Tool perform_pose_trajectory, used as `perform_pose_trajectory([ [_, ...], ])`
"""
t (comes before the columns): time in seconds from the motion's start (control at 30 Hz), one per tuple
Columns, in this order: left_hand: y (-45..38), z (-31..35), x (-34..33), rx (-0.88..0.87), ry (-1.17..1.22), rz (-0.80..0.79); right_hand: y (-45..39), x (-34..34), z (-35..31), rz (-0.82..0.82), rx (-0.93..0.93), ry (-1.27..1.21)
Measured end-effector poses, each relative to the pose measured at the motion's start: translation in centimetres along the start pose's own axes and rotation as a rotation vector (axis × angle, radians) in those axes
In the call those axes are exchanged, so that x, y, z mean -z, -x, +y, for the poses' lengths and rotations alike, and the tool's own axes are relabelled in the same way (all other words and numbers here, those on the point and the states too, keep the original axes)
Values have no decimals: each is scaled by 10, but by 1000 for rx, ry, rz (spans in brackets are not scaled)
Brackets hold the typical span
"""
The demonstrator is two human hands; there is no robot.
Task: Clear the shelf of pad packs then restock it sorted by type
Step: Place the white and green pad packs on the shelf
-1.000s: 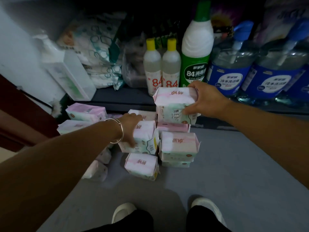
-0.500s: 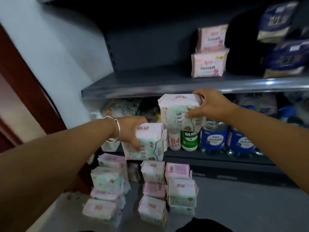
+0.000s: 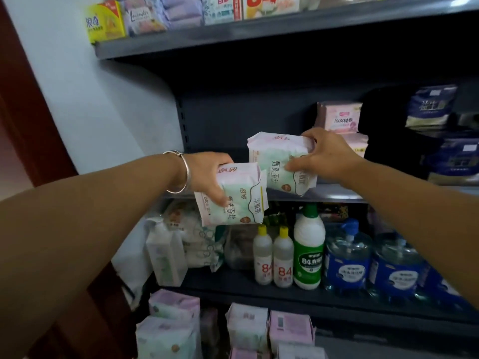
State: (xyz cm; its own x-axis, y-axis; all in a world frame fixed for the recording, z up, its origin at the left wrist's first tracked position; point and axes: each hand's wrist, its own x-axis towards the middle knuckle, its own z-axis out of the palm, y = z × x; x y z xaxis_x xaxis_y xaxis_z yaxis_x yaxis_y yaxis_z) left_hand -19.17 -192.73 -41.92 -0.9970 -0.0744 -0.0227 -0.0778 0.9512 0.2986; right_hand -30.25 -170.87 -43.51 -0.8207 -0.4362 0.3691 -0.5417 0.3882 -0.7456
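Pad packs raised to shelf lvl

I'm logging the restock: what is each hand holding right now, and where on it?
Left hand grips a pink-and-green pad pack by its left end. Right hand grips a matching pad pack by its right end, at the middle shelf.

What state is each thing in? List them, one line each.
left hand: grips a pad pack, held in the air.
left pad pack: held, tilted, below the shelf edge.
right hand: grips a second pad pack.
right pad pack: held at the middle shelf's front edge.
middle shelf: mostly bare; two pink packs stacked on it.
floor packs: piled, not yet restocked.
bleach bottles: upright, capped.
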Motion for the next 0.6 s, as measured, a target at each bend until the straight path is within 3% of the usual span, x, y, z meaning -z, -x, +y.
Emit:
perform_pose_trajectory([
  [0.6,-165,-51,57,-68,-1,65,-160,-28,34,271,39,114],
])
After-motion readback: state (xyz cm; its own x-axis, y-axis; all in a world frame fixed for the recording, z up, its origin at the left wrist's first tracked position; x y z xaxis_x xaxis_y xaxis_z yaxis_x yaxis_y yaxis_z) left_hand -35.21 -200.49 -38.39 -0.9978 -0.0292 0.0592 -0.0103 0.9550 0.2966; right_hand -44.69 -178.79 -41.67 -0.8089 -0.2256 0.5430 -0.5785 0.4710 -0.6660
